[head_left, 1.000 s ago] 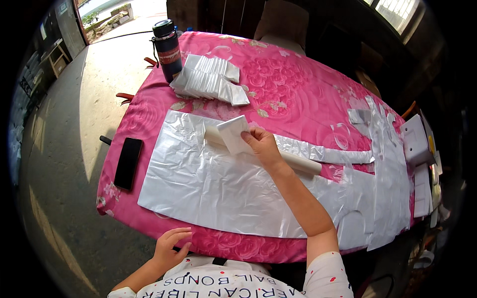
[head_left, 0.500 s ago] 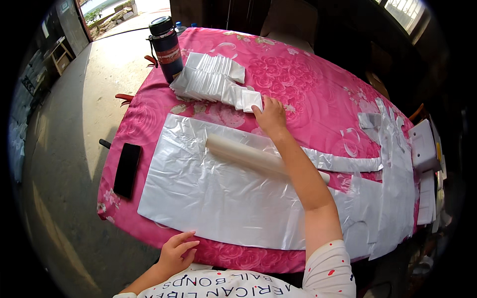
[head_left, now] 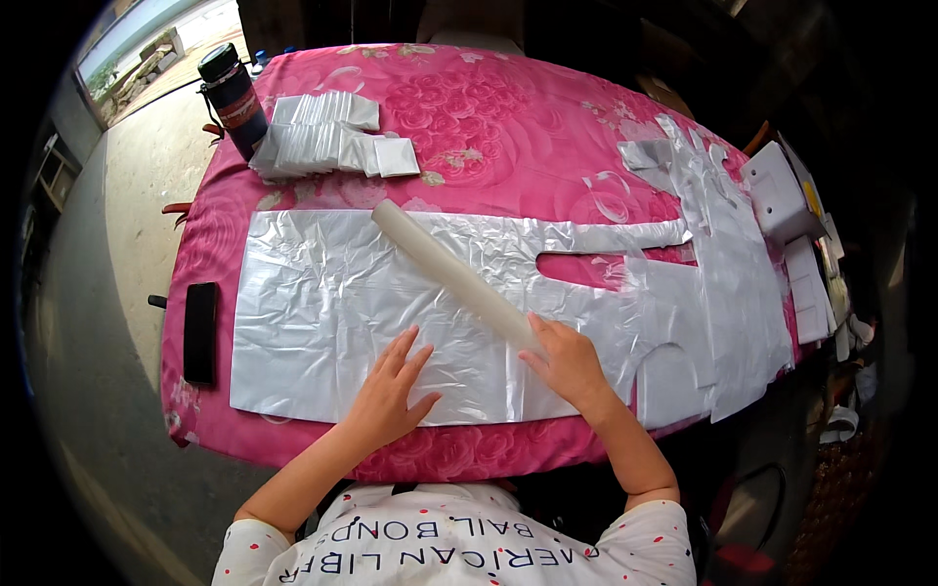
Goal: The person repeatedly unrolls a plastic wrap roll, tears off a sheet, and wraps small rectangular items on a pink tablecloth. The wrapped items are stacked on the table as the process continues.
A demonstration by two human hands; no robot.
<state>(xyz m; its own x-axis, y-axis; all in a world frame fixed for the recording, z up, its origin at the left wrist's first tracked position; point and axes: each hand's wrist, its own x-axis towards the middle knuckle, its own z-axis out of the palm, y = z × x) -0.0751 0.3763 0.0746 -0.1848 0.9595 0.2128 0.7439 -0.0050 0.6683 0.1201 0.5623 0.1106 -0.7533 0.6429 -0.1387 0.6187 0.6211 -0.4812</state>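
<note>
Right hand (head_left: 562,359) has left the folded square (head_left: 397,157) it was touching half a second ago and is now down on the pale tube (head_left: 451,273), which sits at a steeper slant than before. Left hand (head_left: 393,389) has also come up from the counter's near edge to over the silvery plastic sheet (head_left: 293,322). So, head view, the only one: right grip is closed around the near right end of the tube, thumb on one side and fingers on the other. The tube runs diagonally over the sheet, far end up left by the sheet's back edge. Left grip is open, fingers spread and nothing in it; can't tell if it's touching the plastic or just above it. That square lies at the right end of a row of overlapping folded packets (head_left: 311,137), next to a dark bottle (head_left: 234,107). There's a black phone (head_left: 200,334) left of the sheet, more plastic pieces (head_left: 747,322) on the right, and white boxes (head_left: 779,195) past those. Pink flowery cloth (head_left: 454,107) covers the counter.
</note>
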